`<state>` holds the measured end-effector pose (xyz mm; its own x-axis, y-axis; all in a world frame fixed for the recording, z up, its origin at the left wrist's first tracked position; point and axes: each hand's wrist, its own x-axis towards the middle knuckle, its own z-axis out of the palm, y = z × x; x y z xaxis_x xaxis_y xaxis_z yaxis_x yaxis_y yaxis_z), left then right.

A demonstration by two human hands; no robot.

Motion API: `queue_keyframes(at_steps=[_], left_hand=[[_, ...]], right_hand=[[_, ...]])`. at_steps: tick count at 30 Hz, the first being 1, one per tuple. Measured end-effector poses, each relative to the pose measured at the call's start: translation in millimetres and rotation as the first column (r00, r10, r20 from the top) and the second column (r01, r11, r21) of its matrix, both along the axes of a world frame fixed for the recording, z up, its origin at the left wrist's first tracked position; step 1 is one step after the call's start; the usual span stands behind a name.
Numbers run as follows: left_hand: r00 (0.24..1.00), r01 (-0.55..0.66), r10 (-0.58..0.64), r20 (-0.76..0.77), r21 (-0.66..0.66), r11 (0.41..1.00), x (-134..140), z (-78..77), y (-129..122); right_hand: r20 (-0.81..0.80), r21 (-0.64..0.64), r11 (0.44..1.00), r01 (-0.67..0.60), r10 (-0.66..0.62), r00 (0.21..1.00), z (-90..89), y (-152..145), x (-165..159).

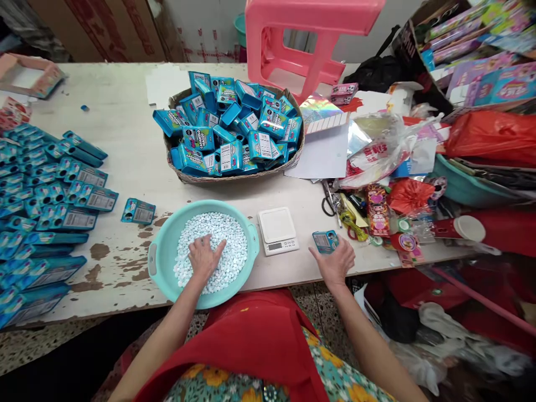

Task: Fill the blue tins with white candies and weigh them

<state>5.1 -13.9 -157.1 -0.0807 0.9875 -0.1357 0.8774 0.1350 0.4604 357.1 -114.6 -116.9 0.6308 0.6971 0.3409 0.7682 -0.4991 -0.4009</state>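
My left hand (205,255) rests on small white candies (226,240) in a turquoise basin (165,262), thumb and fingers apart, some fingertips among the pieces. In my right hand (337,262) is a small blue candy box (325,242), held just above the table's front edge with my fingers along its right side. A white digital scale (277,226) lies between the basin and that box. Left of the basin, another blue box (138,211) lies by itself on the table.
Behind the basin stands a carton (234,177) heaped with blue boxes. Rows of blue boxes (50,190) cover the table's left side. A pink stool (312,25) rises at the back. Scissors (328,206), plastic bags (377,151) and a paper cup (469,228) clutter the right.
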Motion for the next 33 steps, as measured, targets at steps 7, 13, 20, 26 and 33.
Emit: queue_keyframes(at_steps=[7,13,20,26,33], left_hand=[[0.926,0.024,-0.010,0.378,-0.034,0.999,37.3,11.6,-16.5],[0.289,-0.195,0.498,0.818,-0.459,0.867,27.5,18.2,5.7],[-0.365,0.015,0.484,0.795,-0.515,0.857,2.8,62.5,12.3],[-0.401,-0.089,0.575,0.713,-0.655,0.750,1.7,55.2,29.6],[-0.440,-0.049,0.537,0.719,-0.617,0.786,2.2,46.7,43.0]], right_hand=[[-0.368,0.113,0.993,0.010,0.032,0.929,13.1,7.2,25.8],[-0.368,0.227,0.883,-0.410,0.468,0.803,24.0,66.6,-24.3],[-0.358,0.187,0.819,-0.543,0.571,0.738,20.7,93.4,-27.9],[-0.518,0.210,0.931,-0.299,0.365,0.773,18.6,66.8,6.6],[-0.591,0.180,0.947,-0.266,0.321,0.740,10.5,61.1,11.9]])
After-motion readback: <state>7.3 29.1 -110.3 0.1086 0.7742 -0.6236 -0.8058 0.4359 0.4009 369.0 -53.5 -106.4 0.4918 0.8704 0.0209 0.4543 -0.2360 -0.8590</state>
